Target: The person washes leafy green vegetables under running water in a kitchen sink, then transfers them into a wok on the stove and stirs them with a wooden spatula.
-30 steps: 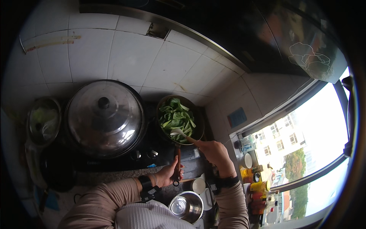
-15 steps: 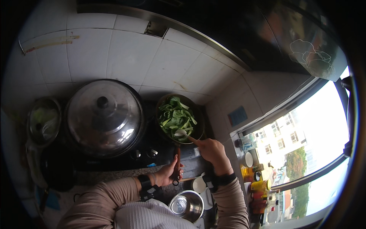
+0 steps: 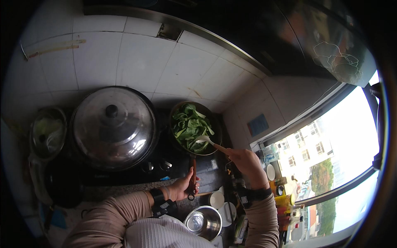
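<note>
A frying pan (image 3: 218,124) full of green leafy vegetables (image 3: 191,126) sits at the right end of the stove. My left hand (image 3: 182,188) is wrapped round the pan's brown handle (image 3: 193,165). In my right hand (image 3: 247,164) is a spoon (image 3: 211,143) with a pale bowl and a wooden handle. The spoon's bowl rests at the near right part of the greens, over or touching the leaves.
Left of the pan stands a large steel pot with a domed lid (image 3: 111,128). A steel bowl (image 3: 202,223) and a white cup (image 3: 216,200) stand close to my body. Several bottles (image 3: 285,200) line the window sill. A dark pan (image 3: 62,184) lies at the left.
My right hand has moved to the right, and the spoon's bowl has shifted right and slightly up over the greens. My left hand and the pan have stayed in place.
</note>
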A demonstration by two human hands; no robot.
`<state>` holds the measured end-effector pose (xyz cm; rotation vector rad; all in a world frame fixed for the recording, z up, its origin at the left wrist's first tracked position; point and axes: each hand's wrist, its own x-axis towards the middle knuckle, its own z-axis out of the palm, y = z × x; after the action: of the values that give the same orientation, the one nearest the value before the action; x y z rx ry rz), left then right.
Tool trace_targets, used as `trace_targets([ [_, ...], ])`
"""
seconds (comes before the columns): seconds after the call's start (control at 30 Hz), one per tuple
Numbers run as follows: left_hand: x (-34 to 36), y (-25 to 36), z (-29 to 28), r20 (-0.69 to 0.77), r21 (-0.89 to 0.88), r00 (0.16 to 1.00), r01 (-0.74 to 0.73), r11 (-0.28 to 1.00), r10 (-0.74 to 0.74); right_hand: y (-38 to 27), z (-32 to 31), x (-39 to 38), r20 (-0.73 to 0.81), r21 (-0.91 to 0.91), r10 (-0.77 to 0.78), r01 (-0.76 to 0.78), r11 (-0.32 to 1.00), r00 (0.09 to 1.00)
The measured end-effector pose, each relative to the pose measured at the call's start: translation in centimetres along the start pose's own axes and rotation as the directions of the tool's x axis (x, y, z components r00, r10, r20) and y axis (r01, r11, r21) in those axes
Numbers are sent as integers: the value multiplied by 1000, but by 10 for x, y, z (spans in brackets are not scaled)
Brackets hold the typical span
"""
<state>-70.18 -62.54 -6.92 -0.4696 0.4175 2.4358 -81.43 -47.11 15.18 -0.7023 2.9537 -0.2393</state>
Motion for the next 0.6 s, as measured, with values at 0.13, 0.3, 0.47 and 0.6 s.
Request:
trace_targets([
  [0.13, -2, 0, 0, 0, -5, 1000, -3, 1000, 3, 12, -11, -11, -50, -80, -17, 13, 997, 999],
  [0.3, -4, 0, 2, 13, 23, 1000, -8, 1000, 8, 6, 15, 3, 121, -100, 1, 12, 995, 993],
  [0.47, -1, -1, 1, -8, -9, 1000, -11, 1000, 11, -12, 31, 20, 156, -257, -103, 141, 956, 982],
  [0.6, -2, -3, 5, -7, -27, 1000, -7, 1000, 6, -5, 31, 33, 201, -363, -167, 232, 902, 965],
])
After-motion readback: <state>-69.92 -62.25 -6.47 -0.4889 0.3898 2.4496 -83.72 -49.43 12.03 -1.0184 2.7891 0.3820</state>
